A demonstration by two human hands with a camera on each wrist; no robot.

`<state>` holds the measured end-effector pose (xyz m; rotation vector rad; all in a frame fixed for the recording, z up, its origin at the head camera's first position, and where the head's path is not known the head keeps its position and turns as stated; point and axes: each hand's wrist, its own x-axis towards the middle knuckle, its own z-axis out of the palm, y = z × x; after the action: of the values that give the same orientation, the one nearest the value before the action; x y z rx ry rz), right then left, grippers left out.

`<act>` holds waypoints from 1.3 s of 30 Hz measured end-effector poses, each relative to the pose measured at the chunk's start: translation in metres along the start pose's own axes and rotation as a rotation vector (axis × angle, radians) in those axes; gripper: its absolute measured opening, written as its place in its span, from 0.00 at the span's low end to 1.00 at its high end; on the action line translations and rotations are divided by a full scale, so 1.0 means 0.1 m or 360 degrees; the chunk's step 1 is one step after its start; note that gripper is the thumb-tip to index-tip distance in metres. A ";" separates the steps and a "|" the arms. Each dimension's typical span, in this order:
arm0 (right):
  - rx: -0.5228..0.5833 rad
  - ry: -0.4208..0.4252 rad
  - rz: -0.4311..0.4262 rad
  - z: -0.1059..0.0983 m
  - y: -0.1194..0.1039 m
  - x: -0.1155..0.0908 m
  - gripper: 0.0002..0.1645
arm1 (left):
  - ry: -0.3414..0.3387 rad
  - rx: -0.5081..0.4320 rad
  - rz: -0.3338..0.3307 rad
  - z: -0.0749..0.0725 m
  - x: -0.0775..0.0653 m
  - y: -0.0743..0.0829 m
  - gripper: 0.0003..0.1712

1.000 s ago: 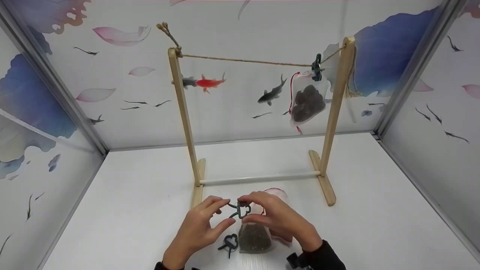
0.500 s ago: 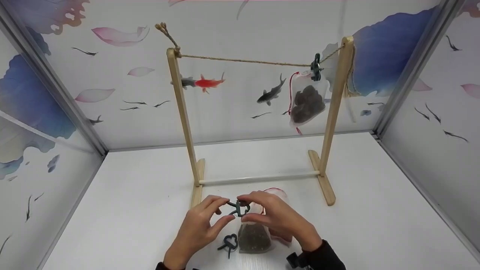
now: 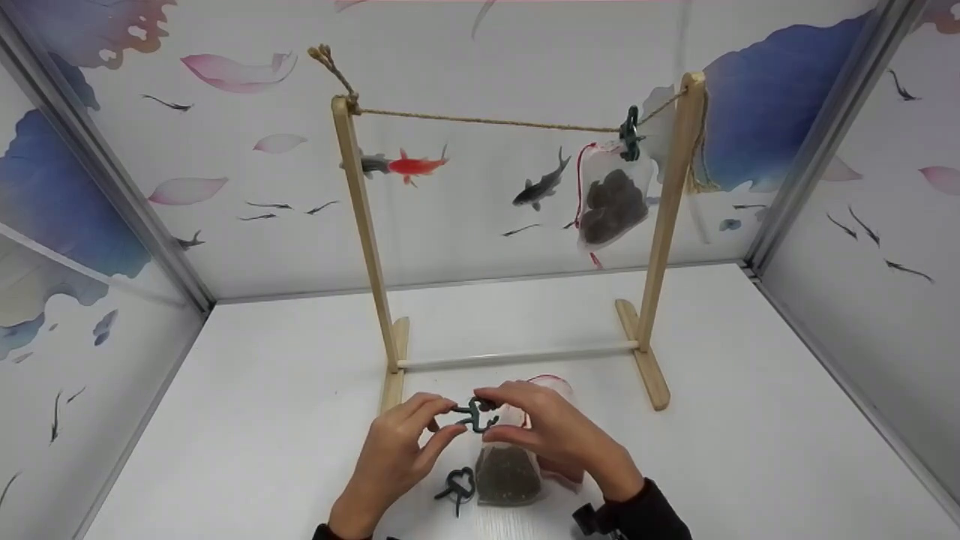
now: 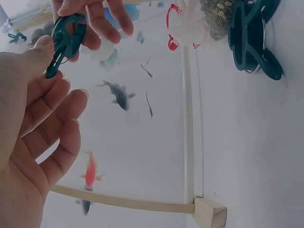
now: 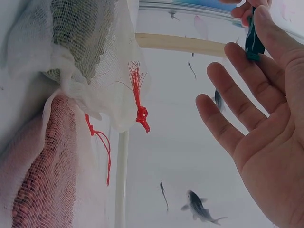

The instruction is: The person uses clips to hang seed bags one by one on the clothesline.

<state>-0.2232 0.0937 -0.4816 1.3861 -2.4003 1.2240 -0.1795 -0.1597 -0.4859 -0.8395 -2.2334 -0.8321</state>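
Note:
A dark green plastic spring clip is held between the two hands above the table. The left hand pinches its two handles between thumb and index finger; in the left wrist view the clip lies across those fingertips. At the clip's jaw end is the right hand, thumb and index finger on either side of it, other fingers spread in the right wrist view. A second green clip lies on the table beside a mesh bag of greenish contents. A mesh bag of reddish contents lies partly under the right hand.
A wooden stand with a taut rope rises behind the hands. On the rope's right end, another green clip holds a mesh bag of dark lumps. Printed panels wall in the white table.
The clip's handles have been squeezed closer together by the left hand, and its jaws have parted. Both hands stay in nearly the same place.

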 end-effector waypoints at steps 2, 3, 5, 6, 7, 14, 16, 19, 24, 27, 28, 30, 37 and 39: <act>-0.0016 0.0019 -0.0042 0.00 0.02 0.00 0.30 | 0.0013 -0.0008 0.0010 0.00 0.00 0.00 0.11; -0.0027 0.0028 -0.0064 -0.01 0.03 0.00 0.29 | 0.0018 -0.0004 0.0010 -0.01 0.00 -0.01 0.11; -0.0037 0.0038 -0.0085 -0.01 0.04 0.00 0.28 | 0.0028 -0.0005 0.0010 -0.01 0.00 -0.01 0.10; -0.0055 0.0051 -0.0101 -0.02 0.05 0.00 0.27 | 0.0035 -0.0001 0.0011 -0.01 0.00 -0.02 0.10; -0.0079 0.0065 -0.0120 -0.03 0.06 0.00 0.26 | 0.0041 -0.0001 0.0010 -0.01 0.00 -0.02 0.09; -0.0126 0.0198 -0.0093 -0.17 0.07 -0.03 0.22 | 0.0071 0.0011 -0.0020 -0.03 0.01 -0.02 0.08; -0.0157 0.0246 -0.0046 -0.23 0.07 -0.05 0.21 | 0.0077 0.0015 -0.0027 -0.03 0.01 -0.02 0.07; -0.0205 0.0303 0.0042 -0.32 0.08 -0.10 0.21 | 0.0084 0.0021 -0.0031 -0.03 0.01 -0.02 0.07; -0.0273 0.0329 0.0287 -0.46 0.13 -0.18 0.21 | 0.0102 0.0013 -0.0043 -0.04 0.00 -0.03 0.06; -0.0307 0.0288 0.0495 -0.53 0.18 -0.24 0.21 | 0.0109 0.0007 -0.0061 -0.04 -0.01 -0.03 0.06; -0.0313 0.0268 0.0559 -0.55 0.20 -0.27 0.21 | 0.0108 0.0012 -0.0067 -0.04 -0.01 -0.03 0.06; -0.0326 0.0221 0.0664 -0.60 0.23 -0.30 0.20 | 0.0104 0.0022 -0.0079 -0.04 -0.01 -0.04 0.06; -0.0325 0.0102 0.0858 -0.69 0.32 -0.42 0.19 | 0.0109 0.0048 -0.0083 -0.04 -0.01 -0.04 0.06; -0.0353 0.0068 0.0915 -0.69 0.34 -0.44 0.17 | 0.0122 0.0049 -0.0078 -0.03 -0.01 -0.04 0.07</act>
<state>-0.2430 0.1802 -0.4752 0.6163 -2.8973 1.0126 -0.1811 -0.1648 -0.4857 -0.7287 -2.2015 -0.8370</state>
